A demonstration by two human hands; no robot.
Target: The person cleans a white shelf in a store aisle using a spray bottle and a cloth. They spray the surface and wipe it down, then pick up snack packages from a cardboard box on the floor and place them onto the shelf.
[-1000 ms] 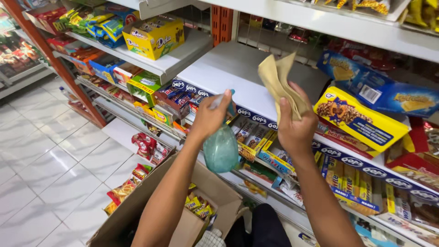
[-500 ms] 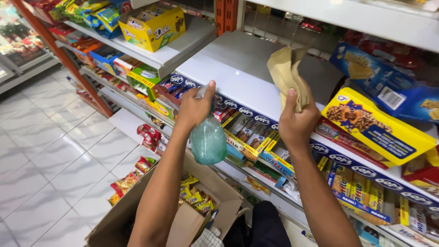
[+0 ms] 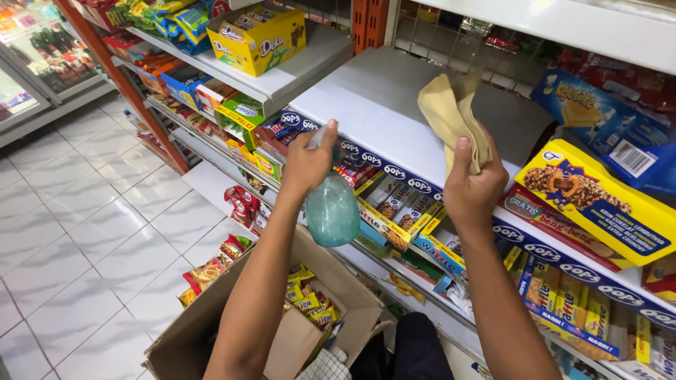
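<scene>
1. The left hand point(image 3: 308, 165) is closed around the neck of a green spray bottle point(image 3: 332, 210). The bottle hangs below this hand, in front of the front edge of the white shelf point(image 3: 373, 105), and the thumb lies up near the nozzle.
2. The right hand point(image 3: 470, 190) is closed on a tan cloth point(image 3: 451, 116). The cloth stands up out of the fist and is just above the bare part of the white shelf.
3. A risk seems to be the spray. The bottle is very near the snack bars point(image 3: 394, 211) that stand just under the shelf edge, so liquid may land on their paper wrappers instead of on the shelf board.
4. The yellow box point(image 3: 598, 204) lies on the white shelf, to the right of the cloth and near it. A wide wipe could push it, and it could slide toward the edge.
5. The open cardboard box point(image 3: 310, 317) with small packets stands on the floor below the shelf, right under the bottle. Drips, or the bottle itself if the grip slips, would probably fall into it.
</scene>
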